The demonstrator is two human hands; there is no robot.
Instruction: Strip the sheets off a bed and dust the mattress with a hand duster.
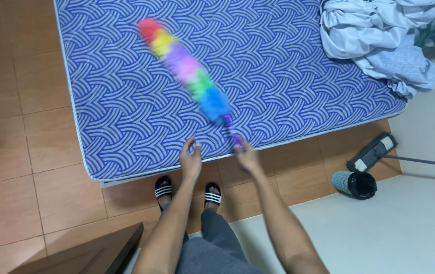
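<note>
One rainbow duster (184, 68) in right hand (247, 156)

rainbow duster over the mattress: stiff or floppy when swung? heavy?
The rainbow-coloured fluffy feather duster is probably light: the right hand holds it out alone by the thin purple handle. Its fluffy head likely flexes and would compress against the blue patterned mattress. It seems unlikely to be fragile.

A single head-worn camera looks steeply down from standing height, facing forward over the person's own forearms and sandalled feet (188, 193) at the bottom edge. It takes in the near corner of the blue wave-patterned mattress (126, 116) at middle range. Brown tiled floor (29, 167) fills the left side, and pale floor the right.
</note>
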